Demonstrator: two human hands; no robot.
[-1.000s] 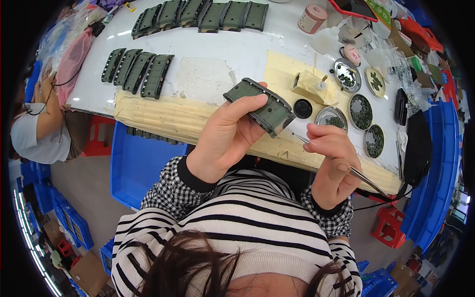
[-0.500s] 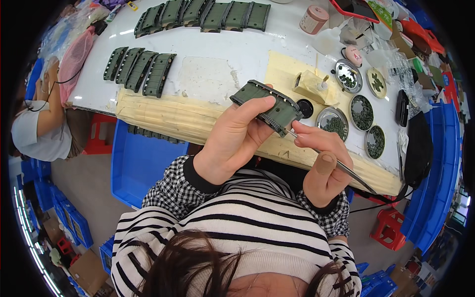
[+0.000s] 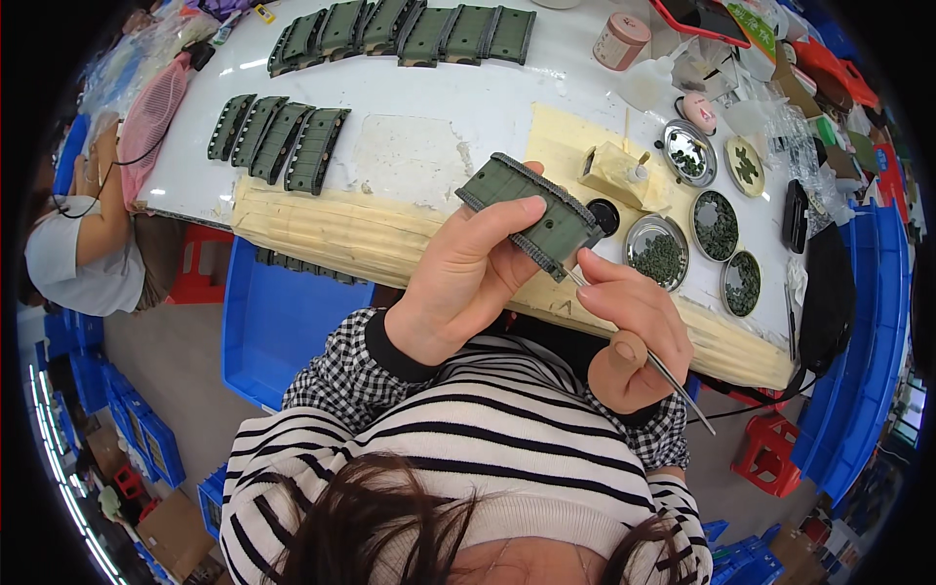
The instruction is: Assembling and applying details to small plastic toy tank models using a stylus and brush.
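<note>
My left hand (image 3: 458,278) grips a curved dark green panel (image 3: 561,232) with ridged, dark long edges, thumb on its top face and fingers underneath. It is held tilted above the table's padded front edge. My right hand (image 3: 639,327) is closed around a slim metal tool (image 3: 673,378), too thin to tell whether tweezers or a pick. The tool's tip meets the panel's near right corner, and its tapered back end sticks out below my hand. A fingertip-like cover (image 3: 626,353) sits on my right thumb. Whatever lies right at the tool's tip is too small to make out.
Similar green panels (image 3: 317,151) stand in two rows at the left and back. Round dishes of small green pieces (image 3: 658,252) lie at the right, near a yellow taped block (image 3: 614,174) holding a small bottle. A blue bin (image 3: 283,331) is below the table; another person (image 3: 83,244) sits left.
My right hand has turned slightly, and the tool's back end has swung down and to the left. The tip stays at the panel's corner; my left hand keeps its grip.
</note>
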